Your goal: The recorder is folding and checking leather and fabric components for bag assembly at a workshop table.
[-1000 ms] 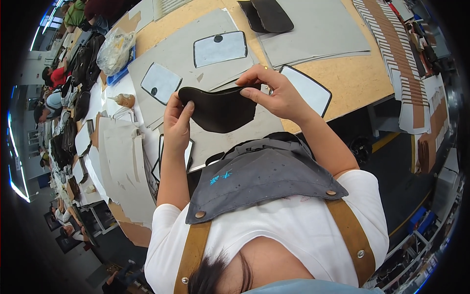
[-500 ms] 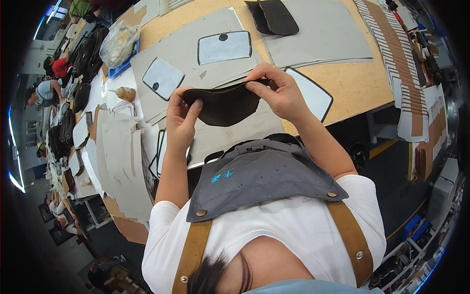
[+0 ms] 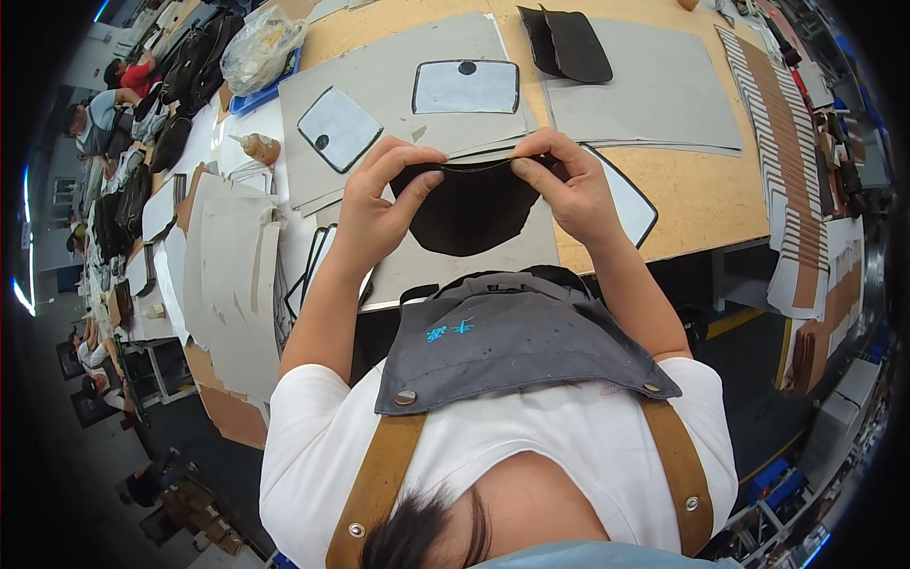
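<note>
Black panel [image 3: 472, 216], long axis nine-to-three, I log: left hand [image 3: 375, 202] pinching its ten-o'clock edge, right hand [image 3: 579, 196] its two-o'clock.

White panel [image 3: 629, 203] partly hidden behind right hand [image 3: 572, 185]

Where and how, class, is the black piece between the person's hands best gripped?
Probably by the upper edge, approached from both sides, left hand and right hand pinching it with thumbs on the near face: the black piece hangs below that edge, its rounded lower outline free.
</note>
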Available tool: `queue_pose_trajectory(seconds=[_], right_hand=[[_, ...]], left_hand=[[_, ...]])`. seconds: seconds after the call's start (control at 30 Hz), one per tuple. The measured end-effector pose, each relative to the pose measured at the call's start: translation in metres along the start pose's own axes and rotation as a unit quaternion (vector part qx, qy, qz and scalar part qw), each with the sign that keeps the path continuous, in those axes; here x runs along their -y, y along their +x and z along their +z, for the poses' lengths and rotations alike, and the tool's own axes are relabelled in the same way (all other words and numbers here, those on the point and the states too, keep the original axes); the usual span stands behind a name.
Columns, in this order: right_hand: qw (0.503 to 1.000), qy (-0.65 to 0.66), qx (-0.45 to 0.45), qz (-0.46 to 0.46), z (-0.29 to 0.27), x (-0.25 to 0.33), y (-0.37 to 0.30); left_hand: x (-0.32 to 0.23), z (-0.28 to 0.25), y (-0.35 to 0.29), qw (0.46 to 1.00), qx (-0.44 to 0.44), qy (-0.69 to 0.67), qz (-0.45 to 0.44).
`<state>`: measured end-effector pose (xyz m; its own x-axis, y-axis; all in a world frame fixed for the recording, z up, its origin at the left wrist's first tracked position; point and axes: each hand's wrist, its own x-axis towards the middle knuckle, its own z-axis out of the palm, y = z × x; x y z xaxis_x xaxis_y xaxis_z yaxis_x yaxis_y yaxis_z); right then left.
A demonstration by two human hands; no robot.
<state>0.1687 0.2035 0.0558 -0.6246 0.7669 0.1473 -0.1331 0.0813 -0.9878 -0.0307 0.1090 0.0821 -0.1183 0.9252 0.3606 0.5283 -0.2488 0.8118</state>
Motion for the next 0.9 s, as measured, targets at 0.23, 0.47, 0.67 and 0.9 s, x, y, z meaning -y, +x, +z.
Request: queue_pose_trajectory(seconds=[0.23,0.47,0.67,0.9], right_hand=[[1.000,-0.010,0.001,-0.009,0.000,0.000,0.001],[0.974,-0.188,0.001,-0.124,0.002,0.005,0.004],[0.969,-0.214,0.009,-0.126,0.001,0.007,0.006],[0.974,-0.195,-0.012,-0.110,0.002,0.006,0.007]], left_hand=[[0.006,0.000,0.001,0.997,0.012,-0.058,-0.057],[0.003,-0.004,0.003,0.995,0.014,-0.064,-0.081],[-0.004,-0.005,0.005,0.996,0.015,-0.036,-0.084],[-0.013,-0.001,0.005,0.994,0.005,0.111,-0.025]])
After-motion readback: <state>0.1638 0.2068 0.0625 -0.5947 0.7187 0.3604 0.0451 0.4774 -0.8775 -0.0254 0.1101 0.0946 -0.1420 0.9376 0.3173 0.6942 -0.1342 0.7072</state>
